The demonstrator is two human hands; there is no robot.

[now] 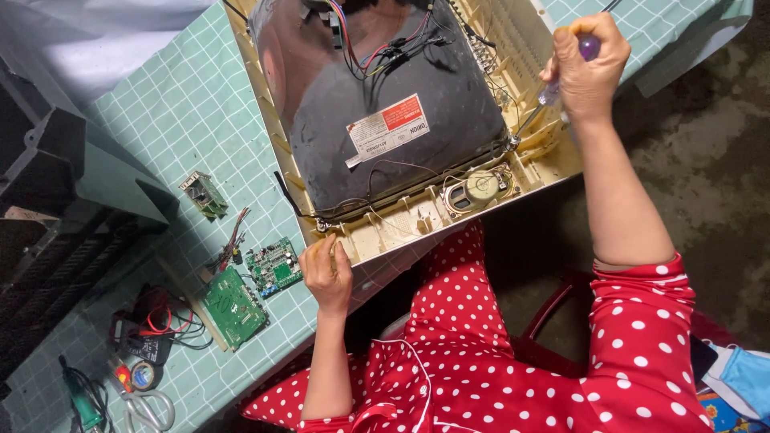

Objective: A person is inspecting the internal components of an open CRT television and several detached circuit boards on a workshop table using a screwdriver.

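Observation:
An opened old television (pixel 417 216) lies face down on the table, its cream plastic frame around a dark picture tube (pixel 385 96) with wires on top. My right hand (pixel 588 68) grips a screwdriver (pixel 553 95) with a clear purple handle, its tip at the tube's right mounting corner near a small round speaker (pixel 480 189). My left hand (pixel 325 269) rests on the frame's near left corner, fingers curled against the plastic edge.
Green circuit boards (pixel 255 289) lie on the teal checked tablecloth (pixel 184 104) left of the set, with a small module (pixel 204 194), loose wires, tape, scissors (pixel 144 409) and a green tool. A dark casing stands at the far left. A red chair is under me.

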